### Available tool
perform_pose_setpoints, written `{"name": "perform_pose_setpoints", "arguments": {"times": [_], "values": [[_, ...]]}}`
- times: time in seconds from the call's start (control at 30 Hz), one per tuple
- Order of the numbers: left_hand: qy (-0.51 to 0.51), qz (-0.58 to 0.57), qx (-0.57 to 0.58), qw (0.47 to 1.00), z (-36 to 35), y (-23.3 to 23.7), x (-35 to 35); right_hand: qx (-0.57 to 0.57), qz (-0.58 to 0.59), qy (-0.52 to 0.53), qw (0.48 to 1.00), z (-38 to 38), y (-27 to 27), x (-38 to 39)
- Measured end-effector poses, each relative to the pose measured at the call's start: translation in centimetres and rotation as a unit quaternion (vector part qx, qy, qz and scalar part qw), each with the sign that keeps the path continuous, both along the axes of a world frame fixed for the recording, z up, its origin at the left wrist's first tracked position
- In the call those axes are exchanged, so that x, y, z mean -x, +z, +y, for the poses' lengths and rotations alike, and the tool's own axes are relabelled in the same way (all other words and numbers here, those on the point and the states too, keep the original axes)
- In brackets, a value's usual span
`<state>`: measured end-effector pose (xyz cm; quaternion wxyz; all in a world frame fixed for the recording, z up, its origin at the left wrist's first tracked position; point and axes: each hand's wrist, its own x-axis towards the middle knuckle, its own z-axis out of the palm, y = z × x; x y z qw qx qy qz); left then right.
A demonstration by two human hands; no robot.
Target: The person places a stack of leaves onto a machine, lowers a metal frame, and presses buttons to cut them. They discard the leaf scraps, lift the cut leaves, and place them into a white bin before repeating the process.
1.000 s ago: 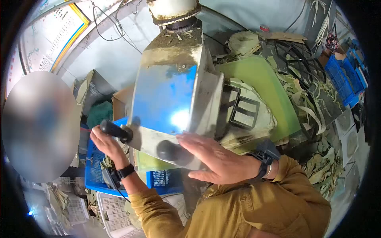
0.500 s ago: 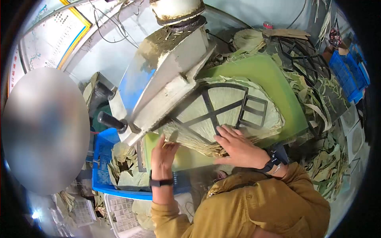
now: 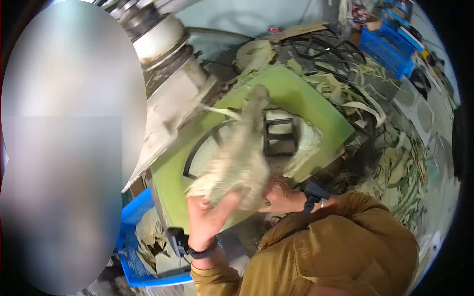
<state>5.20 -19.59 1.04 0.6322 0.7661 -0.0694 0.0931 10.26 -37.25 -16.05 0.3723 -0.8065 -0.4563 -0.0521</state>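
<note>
A blurred bundle of pale dried leaves point(image 3: 234, 170) is tilted up over the green cutting board point(image 3: 323, 111). My left hand point(image 3: 212, 214) is closed on its lower left edge, thumb on the near side. My right hand point(image 3: 281, 196) is against the bundle's lower right edge; its fingers are smeared by motion and partly hidden. Behind the bundle, a black metal cutting frame point(image 3: 266, 138) lies on the board, its middle covered. More pale leaf layers point(image 3: 308, 143) lie under and beside its right end.
To the left stands a machine with a white swung plate point(image 3: 173, 106). A blue basket point(image 3: 129, 246) of leaf pieces is below the board. Leaf scraps point(image 3: 395, 167) and more black frames point(image 3: 326, 49) lie at right and behind. Another blue basket point(image 3: 387, 49) stands far right.
The leaf bundle, which lay flat under the black frame, is now raised and tilted with my left hand gripping it. My right hand has left the frame's top. The view has shifted.
</note>
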Motion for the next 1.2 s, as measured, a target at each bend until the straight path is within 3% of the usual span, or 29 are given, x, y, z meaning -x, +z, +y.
{"name": "perform_pose_setpoints", "arguments": {"times": [0.03,0.07,0.1,0.13,0.17,0.2,0.23,0.3,0.33,0.37,0.4,0.43,0.47,0.5,0.53,0.57,0.6,0.63,0.67,0.77,0.83,0.9,0.97,1.03,1.07,1.1,1.13,1.17,1.2], "values": [[-0.115,-0.068,0.1,0.986,1.2,-2.5,-1.6,-0.06,0.032,0.006,0.998,-0.2,-0.6,0.3],[-0.222,-0.009,0.253,0.942,0.7,-2.9,-4.0,-0.062,0.029,-0.011,0.998,-0.4,-0.7,0.5],[-0.317,0.057,0.394,0.861,0.1,-3.2,-6.3,-0.097,0.053,-0.027,0.994,-0.5,-0.8,0.7],[-0.173,0.086,0.351,0.916,1.0,-5.9,-8.2,-0.132,0.078,-0.04,0.987,-0.5,-0.9,0.8],[-0.088,0.172,0.434,0.88,-0.5,-8.5,-9.7,-0.167,0.101,-0.05,0.979,-0.5,-0.9,0.7],[-0.131,0.037,0.236,0.962,0.4,-14.4,-12.8,-0.223,0.158,-0.039,0.961,-0.5,0.0,0.3],[-0.163,-0.101,0.026,0.981,-1.2,-14.6,-14.1,-0.224,0.156,-0.044,0.961,-1.1,0.6,0.1],[-0.2,-0.043,-0.075,0.976,-2.7,-14.6,-13.8,-0.301,0.286,-0.048,0.908,-2.6,1.6,-0.3],[-0.115,0.102,-0.145,0.977,-3.7,-11.4,-12.5,-0.353,0.356,-0.071,0.862,-4.1,2.7,-1.1],[-0.182,0.093,-0.095,0.974,-4.6,-10.5,-13.5,-0.414,0.37,-0.055,0.83,-6.8,3.8,-2.6],[-0.167,0.105,-0.127,0.972,-5.2,-10.2,-12.9,-0.425,0.407,-0.117,0.8,-9.8,6.9,-3.4],[-0.15,0.111,-0.158,0.97,-5.7,-9.6,-12.6,-0.367,0.313,-0.194,0.854,-14.0,6.9,-4.9],[-0.143,0.111,-0.156,0.971,-6.6,-9.0,-12.5,-0.515,0.271,-0.145,0.8,-17.2,8.7,-5.1],[-0.133,0.095,-0.243,0.956,-7.3,-8.5,-11.9,-0.566,0.274,-0.146,0.764,-21.1,9.9,-5.2],[-0.122,0.081,-0.328,0.933,-7.9,-8.4,-11.2,-0.558,0.171,-0.166,0.795,-25.7,9.6,-6.1],[-0.113,0.087,-0.328,0.934,-8.4,-8.8,-10.8,-0.582,0.111,-0.176,0.786,-30.3,9.3,-6.3],[-0.117,0.012,-0.399,0.909,-9.1,-9.5,-10.3,-0.544,0.074,-0.26,0.794,-34.5,10.8,-5.0],[-0.12,-0.063,-0.467,0.874,-9.8,-10.1,-9.8,-0.567,0.045,-0.299,0.766,-39.6,10.4,-4.4],[-0.083,-0.054,-0.475,0.875,-10.6,-10.6,-9.3,-0.594,0.055,-0.346,0.724,-46.5,9.0,-3.2],[-0.018,-0.102,-0.543,0.833,-12.8,-10.4,-8.6,-0.502,0.007,-0.55,0.667,-62.8,6.1,0.8],[0.014,-0.106,-0.519,0.848,-13.7,-11.5,-8.7,-0.119,-0.089,-0.729,0.669,-68.1,5.1,2.8],[0.056,-0.101,-0.53,0.84,-14.7,-12.2,-8.6,0.061,-0.051,-0.766,0.638,-76.2,1.0,4.0],[0.074,-0.095,-0.519,0.846,-15.7,-12.5,-8.8,0.263,0.091,-0.768,0.578,-83.0,-4.1,4.3],[0.094,-0.058,-0.541,0.834,-16.4,-12.8,-9.0,0.498,0.223,-0.66,0.516,-84.1,-6.4,1.8],[0.098,-0.069,-0.535,0.837,-16.6,-12.7,-9.0,0.557,0.226,-0.593,0.536,-83.3,-7.0,-0.9],[0.106,-0.058,-0.536,0.835,-16.8,-12.7,-8.9,0.541,0.186,-0.547,0.611,-80.3,-6.3,-5.0],[0.103,-0.056,-0.536,0.836,-16.9,-12.6,-8.9,0.457,0.151,-0.496,0.723,-75.0,-4.8,-9.8],[0.098,-0.057,-0.535,0.837,-17.1,-12.6,-8.9,0.016,0.105,-0.526,0.844,-68.0,-5.6,-14.2],[0.106,-0.053,-0.533,0.838,-17.2,-12.8,-8.9,-0.012,0.154,-0.471,0.868,-53.7,2.1,-16.3]]}}
